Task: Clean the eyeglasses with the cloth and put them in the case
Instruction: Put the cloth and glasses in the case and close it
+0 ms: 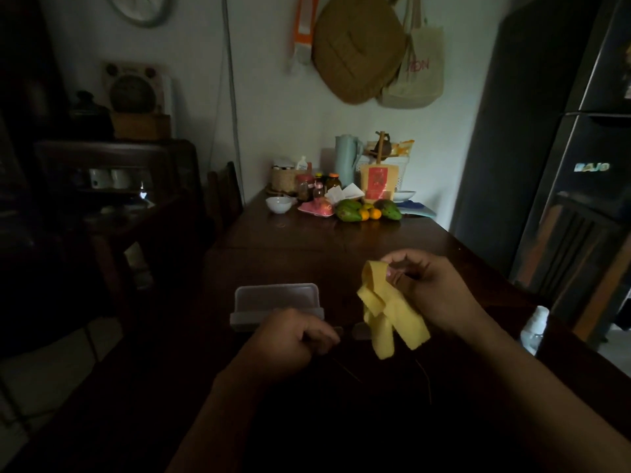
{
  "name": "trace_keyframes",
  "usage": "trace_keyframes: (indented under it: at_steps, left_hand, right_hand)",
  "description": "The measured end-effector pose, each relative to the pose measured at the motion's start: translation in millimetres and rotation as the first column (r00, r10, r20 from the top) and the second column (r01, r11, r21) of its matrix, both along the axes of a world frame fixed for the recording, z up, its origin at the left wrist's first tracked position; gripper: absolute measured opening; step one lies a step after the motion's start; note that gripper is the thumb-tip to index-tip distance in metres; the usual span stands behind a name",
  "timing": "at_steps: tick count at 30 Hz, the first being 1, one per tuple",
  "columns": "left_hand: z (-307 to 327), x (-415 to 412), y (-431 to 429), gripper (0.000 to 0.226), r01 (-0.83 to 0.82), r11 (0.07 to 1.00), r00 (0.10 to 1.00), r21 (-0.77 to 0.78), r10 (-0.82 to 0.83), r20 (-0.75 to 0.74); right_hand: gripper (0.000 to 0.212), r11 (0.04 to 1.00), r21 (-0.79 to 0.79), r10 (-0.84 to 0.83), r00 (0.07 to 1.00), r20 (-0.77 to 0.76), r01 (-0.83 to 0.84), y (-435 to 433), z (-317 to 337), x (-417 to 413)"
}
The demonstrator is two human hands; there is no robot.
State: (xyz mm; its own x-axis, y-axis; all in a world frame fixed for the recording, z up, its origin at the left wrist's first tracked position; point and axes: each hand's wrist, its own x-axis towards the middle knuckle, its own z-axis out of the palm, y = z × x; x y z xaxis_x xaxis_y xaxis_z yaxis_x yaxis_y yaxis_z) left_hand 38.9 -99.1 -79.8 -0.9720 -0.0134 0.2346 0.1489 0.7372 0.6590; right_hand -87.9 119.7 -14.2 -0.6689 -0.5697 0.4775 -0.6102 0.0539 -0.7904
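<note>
The room is dim, and a dark wooden bench [392,240] runs away from the person. Over the middle of its near half, the left hand [295,336] is curled round one end of the front of the eyeglasses [359,332]. Their frame is dark and hard to make out, and two thin temple arms reach back toward the person.

The right hand [435,291] is raised a little higher and to the right. It pinches a yellow cloth [386,310] between thumb and fingertips. The cloth hangs down in folds over the other end of the eyeglasses; whether it touches the lens cannot be told.

Just beyond the left hand lies the case [276,300], pale and translucent, open with its lid standing up. At the right edge of the bench, near the right forearm, stands a small clear spray bottle [534,324] with a white cap.

At the far end of the bench are green mangoes [348,213], oranges [375,214], a white bowl [278,203], jars and a pale blue jug [346,160]. Fabric bags [362,52] hang on the wall above them. A dark refrigerator [560,138] stands to the right.
</note>
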Motion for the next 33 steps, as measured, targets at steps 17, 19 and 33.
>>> trace_keyframes:
  at_steps: [17, 19, 33]
  left_hand:
    - [-11.8, 27.3, -78.5, 0.011, -0.614, 0.774, 0.789, 0.153, 0.6, 0.129]
    - [-13.5, 27.1, -80.3, 0.017, -0.63, 0.752, 0.775, 0.194, 0.599, 0.2]
    - [-20.2, 23.5, -76.9, 0.052, -0.663, 0.736, 0.747, 0.136, 0.637, 0.19]
  right_hand:
    - [0.023, 0.964, 0.26, 0.044, 0.996, 0.076, -0.063, -87.7, 27.6, -26.6]
    - [0.023, 0.952, 0.296, 0.073, 0.997, 0.012, -0.074, -96.9, 27.6, -27.2]
    - [0.022, 0.784, 0.613, 0.392, 0.846, -0.362, -0.101, -130.5, -2.8, -0.8]
